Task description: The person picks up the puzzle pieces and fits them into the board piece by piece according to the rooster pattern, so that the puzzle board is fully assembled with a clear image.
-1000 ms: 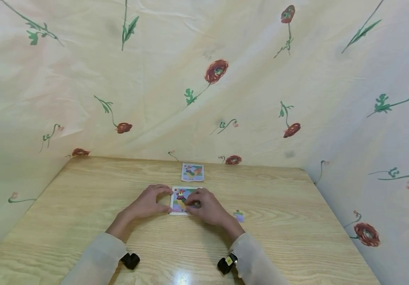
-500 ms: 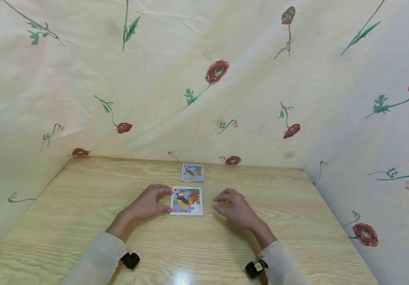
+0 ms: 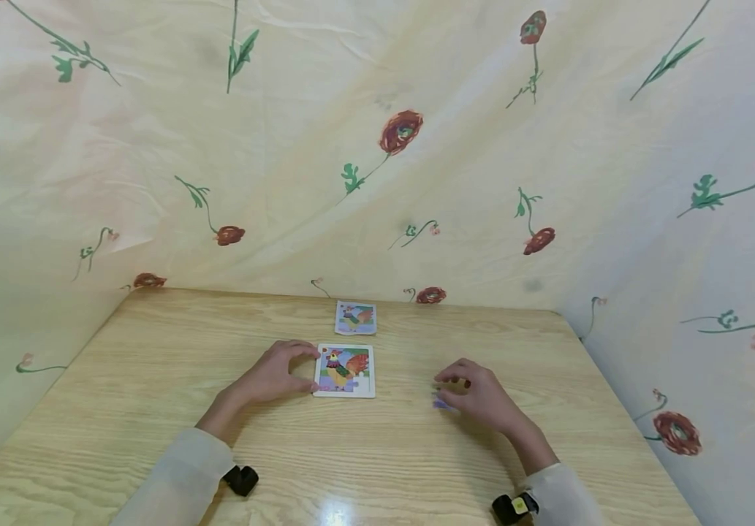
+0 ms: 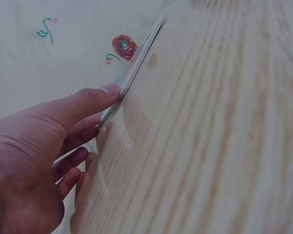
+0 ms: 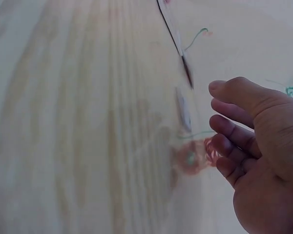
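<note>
A square jigsaw puzzle [image 3: 344, 371] with a rooster picture in a white frame lies on the table, with a white gap at its lower right. My left hand [image 3: 280, 374] holds the frame by its left edge, thumb at the near corner and fingers at the far one. In the left wrist view the thumb of the left hand [image 4: 58, 122] presses on the frame's edge [image 4: 136, 63]. My right hand [image 3: 482, 394] hovers over a loose purple puzzle piece [image 3: 441, 402], partly hiding it. From the right wrist view, the fingers of the right hand [image 5: 254, 126] stand apart from the piece [image 5: 183, 111].
Beyond the puzzle lies a small card [image 3: 355, 318] with a matching rooster picture. A wood-grain table [image 3: 232, 329] carries everything. Flower-printed cloth [image 3: 285, 146] hangs behind and at both sides.
My right hand has left the puzzle and moved right to the loose piece. A puzzle section it had covered now shows. The left hand stays on the frame.
</note>
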{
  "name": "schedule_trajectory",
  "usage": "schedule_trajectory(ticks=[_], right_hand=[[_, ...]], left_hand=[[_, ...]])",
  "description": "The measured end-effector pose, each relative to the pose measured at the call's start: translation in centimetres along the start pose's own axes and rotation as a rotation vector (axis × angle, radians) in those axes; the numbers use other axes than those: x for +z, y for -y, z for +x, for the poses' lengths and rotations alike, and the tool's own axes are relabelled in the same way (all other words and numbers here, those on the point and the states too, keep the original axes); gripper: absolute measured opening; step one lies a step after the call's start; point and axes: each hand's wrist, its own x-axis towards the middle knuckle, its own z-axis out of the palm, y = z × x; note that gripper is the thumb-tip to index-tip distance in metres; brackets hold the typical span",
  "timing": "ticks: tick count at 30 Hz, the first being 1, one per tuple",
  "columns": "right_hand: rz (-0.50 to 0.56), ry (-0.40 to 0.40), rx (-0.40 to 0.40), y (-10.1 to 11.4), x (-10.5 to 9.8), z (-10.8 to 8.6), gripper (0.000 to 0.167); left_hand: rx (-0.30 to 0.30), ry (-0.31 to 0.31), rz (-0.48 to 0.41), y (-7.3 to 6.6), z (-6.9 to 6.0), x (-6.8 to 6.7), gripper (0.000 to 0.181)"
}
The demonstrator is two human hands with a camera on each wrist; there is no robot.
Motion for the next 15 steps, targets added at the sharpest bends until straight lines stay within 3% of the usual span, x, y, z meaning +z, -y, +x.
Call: schedule_trajectory(ticks=[7,15], right_hand=[[0.023,0.06,0.075,-1.0,-0.2,-1.0,0.019],[0.006,0.058,0.059,-1.6,-0.1,-1.2,0.019]], left_hand=[[-0.007,0.001,-0.002,0.0,0.0,0.0,0.059],[-0.016,0.005,0.0,0.1,0.1,0.0,0.058]])
